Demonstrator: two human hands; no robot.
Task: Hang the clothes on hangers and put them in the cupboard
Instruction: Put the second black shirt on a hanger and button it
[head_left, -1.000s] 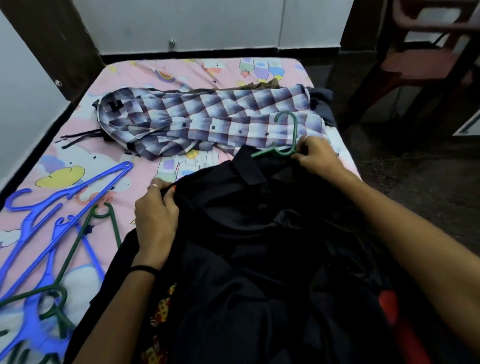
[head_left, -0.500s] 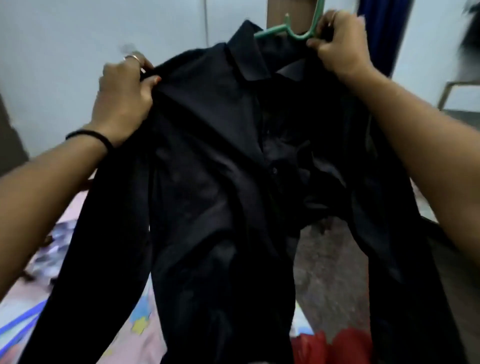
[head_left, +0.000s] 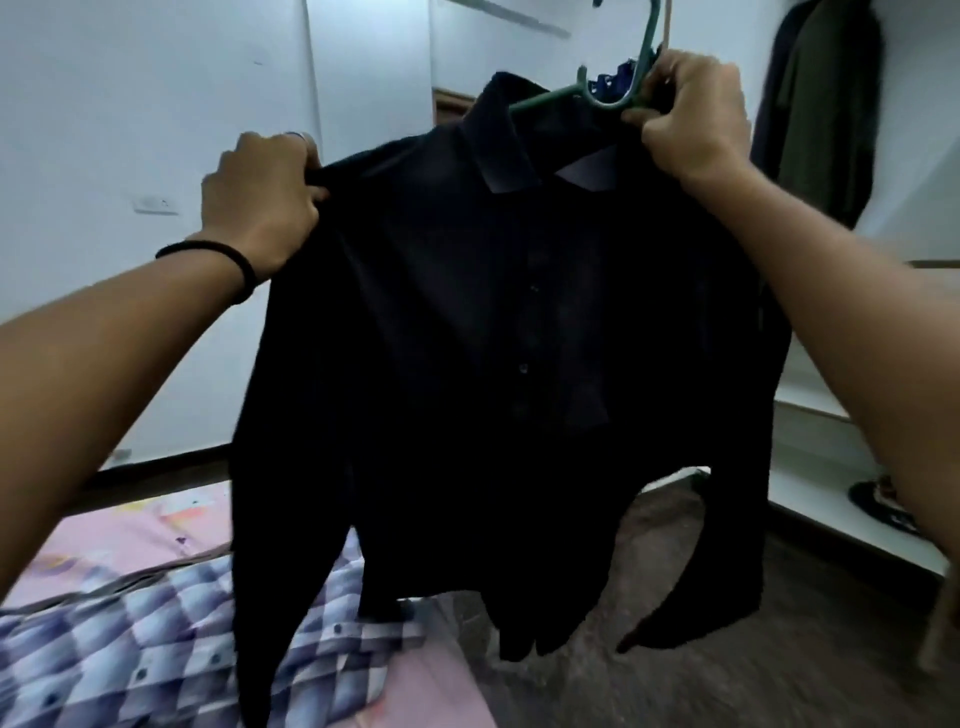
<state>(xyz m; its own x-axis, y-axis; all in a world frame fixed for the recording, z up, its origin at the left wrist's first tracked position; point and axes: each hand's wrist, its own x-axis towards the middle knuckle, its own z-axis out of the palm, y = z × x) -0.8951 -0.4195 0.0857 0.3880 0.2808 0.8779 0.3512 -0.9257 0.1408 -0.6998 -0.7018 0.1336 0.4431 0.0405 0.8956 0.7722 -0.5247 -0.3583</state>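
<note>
Held up across the middle of the frame, the black shirt (head_left: 493, 338) looks soft, light and limp, best taken where the left hand (head_left: 260, 197) grips its shoulder and the right hand (head_left: 691, 114) pinches collar and green hanger (head_left: 613, 88) together.

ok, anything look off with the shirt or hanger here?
Yes. The black shirt sits askew on the green hanger: the collar is tilted and the hanger's arm pokes out at the neck. The left hand grips one shoulder, the right hand holds hanger and fabric together.
</note>
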